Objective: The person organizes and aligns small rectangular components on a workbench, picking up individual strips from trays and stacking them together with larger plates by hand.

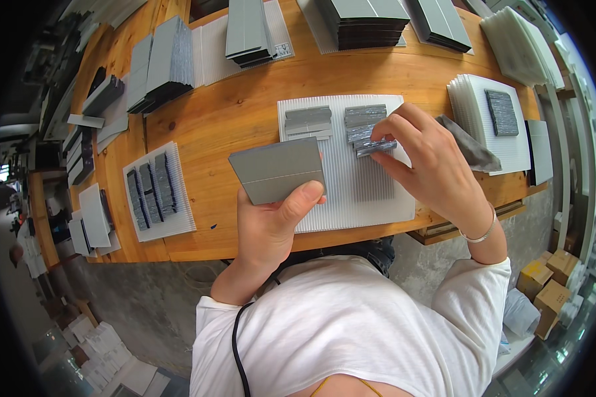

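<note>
My left hand (271, 221) grips a small stack of flat grey rectangular sheets (275, 171), thumb on top, tilted above a white corrugated plastic board (357, 215). A fine pale line crosses the top sheet. My right hand (437, 159) is closed, thumb and fingers pinching a few narrow shiny grey strips (364, 147) at the board's right side. Just beyond these fingers lies a row of similar strips (364, 114). To its left is another group of matte grey strips (308, 121). Whether the pinched strips touch the board cannot be made out.
Tall stacks of grey sheets (367, 26) stand along the table's far side. Another white board (185, 205) with dark strips lies left. At right are piled white boards (462, 109) and a dark grey cloth (467, 145). Cardboard boxes (551, 301) sit low at right.
</note>
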`<state>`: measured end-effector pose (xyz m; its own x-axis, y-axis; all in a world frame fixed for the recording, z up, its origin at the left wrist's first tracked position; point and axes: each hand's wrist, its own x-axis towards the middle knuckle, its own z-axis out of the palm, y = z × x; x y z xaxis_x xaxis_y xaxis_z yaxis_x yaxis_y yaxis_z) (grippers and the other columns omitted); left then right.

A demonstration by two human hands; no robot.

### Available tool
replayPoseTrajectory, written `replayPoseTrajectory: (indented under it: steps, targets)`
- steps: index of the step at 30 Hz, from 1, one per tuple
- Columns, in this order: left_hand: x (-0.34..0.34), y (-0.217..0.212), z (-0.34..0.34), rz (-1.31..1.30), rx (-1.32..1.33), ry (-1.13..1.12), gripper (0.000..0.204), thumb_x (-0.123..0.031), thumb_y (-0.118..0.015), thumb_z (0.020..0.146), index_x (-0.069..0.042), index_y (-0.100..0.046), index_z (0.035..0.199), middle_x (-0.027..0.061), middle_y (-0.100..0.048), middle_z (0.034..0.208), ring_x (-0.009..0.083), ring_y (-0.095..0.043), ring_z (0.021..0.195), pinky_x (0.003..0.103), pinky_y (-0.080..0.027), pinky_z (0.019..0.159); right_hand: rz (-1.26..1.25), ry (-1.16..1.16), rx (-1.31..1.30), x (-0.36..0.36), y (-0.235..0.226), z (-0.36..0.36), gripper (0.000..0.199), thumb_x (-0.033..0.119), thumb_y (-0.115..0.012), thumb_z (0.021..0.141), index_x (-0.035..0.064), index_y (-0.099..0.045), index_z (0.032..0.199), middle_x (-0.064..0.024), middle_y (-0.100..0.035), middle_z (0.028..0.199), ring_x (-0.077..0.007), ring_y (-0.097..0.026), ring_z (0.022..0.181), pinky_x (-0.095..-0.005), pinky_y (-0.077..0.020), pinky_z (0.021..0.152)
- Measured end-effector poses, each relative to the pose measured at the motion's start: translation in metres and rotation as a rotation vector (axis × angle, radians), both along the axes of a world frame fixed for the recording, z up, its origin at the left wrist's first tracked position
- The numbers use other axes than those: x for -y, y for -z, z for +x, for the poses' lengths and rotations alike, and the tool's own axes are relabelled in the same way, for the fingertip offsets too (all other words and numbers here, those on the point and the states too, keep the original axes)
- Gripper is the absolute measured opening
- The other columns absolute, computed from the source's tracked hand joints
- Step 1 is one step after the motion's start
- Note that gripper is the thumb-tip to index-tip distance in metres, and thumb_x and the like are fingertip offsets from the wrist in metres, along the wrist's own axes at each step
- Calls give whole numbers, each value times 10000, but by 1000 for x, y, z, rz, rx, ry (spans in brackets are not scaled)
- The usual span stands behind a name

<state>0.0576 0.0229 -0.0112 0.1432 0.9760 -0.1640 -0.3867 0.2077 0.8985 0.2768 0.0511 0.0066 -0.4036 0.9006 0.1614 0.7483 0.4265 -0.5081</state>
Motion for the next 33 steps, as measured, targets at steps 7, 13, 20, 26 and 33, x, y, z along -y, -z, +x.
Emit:
replayPoseTrajectory:
  steps: [7, 13, 20, 26, 33]
  targets:
    - [5, 2, -6, 15, -7, 69, 420, -174, -723, 820, 23, -534, 1139, 72, -575, 923, 161, -547, 817, 289, -457, 703, -52, -30, -396, 7, -1, -14, 280, 43, -754, 720, 31, -611, 961, -78, -602, 872, -205, -604, 762, -303, -498, 647]
    - [15, 2, -8, 29, -48, 160, 360, -93, -699, 838, 17, -555, 1149, 77, -604, 1031, 170, -581, 950, 304, -473, 825, -419, -102, -971, 31, 10, -38, 279, 63, -758, 780, -38, -630, 1007, -84, -636, 924, -126, -627, 816, -248, -533, 731]
    - [13, 0, 0, 56, 45, 106, 263, -48, -687, 849, 4, -601, 1092, 45, -620, 998, 116, -582, 893, 249, -461, 759, -525, -64, -1181, 33, 18, -41, 196, -9, -706, 812, -64, -642, 989, -103, -643, 963, -145, -643, 881, -259, -547, 807]
    - [14, 9, -3, 172, 4, 82, 184, -42, -690, 849, 1, -641, 1021, 17, -637, 938, 70, -588, 804, 200, -460, 648, -543, -25, -1206, 36, 14, -41, 194, -14, -692, 825, -69, -638, 1003, -116, -654, 979, -147, -642, 902, -258, -546, 806]
    - [15, 4, 0, 164, 15, 58, 171, -36, -696, 839, -4, -650, 1001, 31, -664, 916, 75, -604, 802, 207, -474, 665, -799, -26, -1370, 36, 12, -37, 197, -25, -685, 829, -68, -622, 1011, -106, -667, 954, -125, -644, 879, -243, -547, 780]
